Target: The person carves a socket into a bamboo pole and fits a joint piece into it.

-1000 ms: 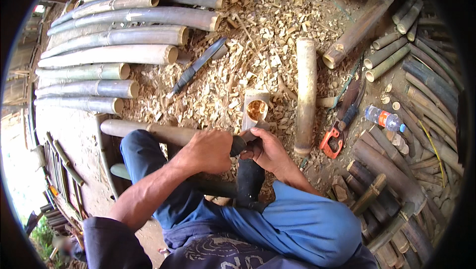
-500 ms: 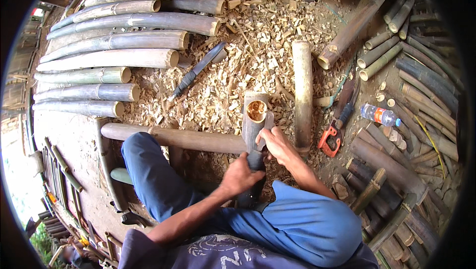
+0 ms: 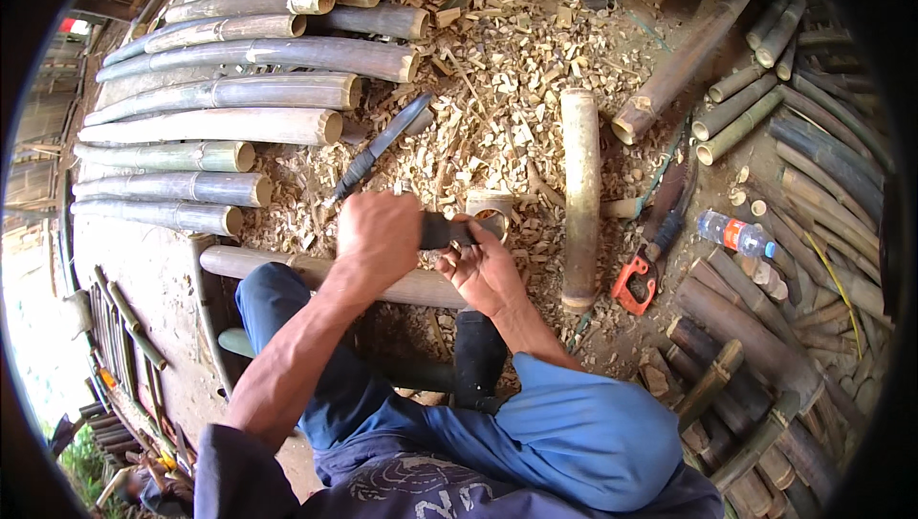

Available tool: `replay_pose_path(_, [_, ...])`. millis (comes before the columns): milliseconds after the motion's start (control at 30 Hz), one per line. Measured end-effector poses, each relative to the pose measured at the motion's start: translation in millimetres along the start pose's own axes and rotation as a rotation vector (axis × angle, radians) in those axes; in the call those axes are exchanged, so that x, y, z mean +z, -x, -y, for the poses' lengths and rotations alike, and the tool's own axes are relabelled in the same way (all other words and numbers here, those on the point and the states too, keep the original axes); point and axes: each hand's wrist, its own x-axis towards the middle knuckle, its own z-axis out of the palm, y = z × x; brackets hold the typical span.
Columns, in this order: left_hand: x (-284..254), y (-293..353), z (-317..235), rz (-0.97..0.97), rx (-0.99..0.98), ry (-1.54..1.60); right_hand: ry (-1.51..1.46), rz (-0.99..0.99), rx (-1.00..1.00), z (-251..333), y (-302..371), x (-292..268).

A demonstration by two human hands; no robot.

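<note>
My left hand [image 3: 376,232] is closed in a fist at the left end of a dark wrapped handle [image 3: 445,230], which looks like a knife's. At its right end my right hand [image 3: 492,275] holds on with curled fingers, thumb on top. The blade cannot be made out. Directly behind my right fingers stands a bamboo piece [image 3: 490,202], its cut open end facing up and partly covered by the hand. A long horizontal bamboo pole [image 3: 406,287] runs under my left wrist. Farther off, a second knife [image 3: 382,144] with a black handle lies on the wood chips.
Wood chips [image 3: 535,51] cover the ground ahead. Cut bamboo lengths [image 3: 220,127] lie in rows at left, and more bamboo [image 3: 755,318] is piled at right. A bamboo length [image 3: 580,199], an orange-handled saw [image 3: 635,282] and a plastic bottle [image 3: 734,233] lie right of my hands.
My left hand has moved up and left, and the dark handle has turned from upright to level. The right hand has shifted left and slightly down, off the bamboo's side.
</note>
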Motion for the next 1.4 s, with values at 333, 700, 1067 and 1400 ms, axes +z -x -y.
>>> replay_pose_path(333, [75.5, 42.3, 8.4, 0.049, -0.300, 0.554, 0.623, -0.267, -0.032, 7.2, 1.7, 4.2])
replay_pose_path(700, [-31.6, -24.6, -30.4, 0.024, 0.032, -0.126, -0.143, 0.094, -0.003, 9.7, -3.6, -7.8])
replay_pose_path(1067, [93.3, 71.0, 0.3, 0.089, -0.372, 0.848, 0.807, -0.263, 0.118, 9.7, 1.9, 16.9])
replay_pose_path(1400, [-39.9, -20.9, -20.4, 0.156, -0.115, 0.030, -0.003, 0.023, 0.012, 22.1, -6.1, 4.5])
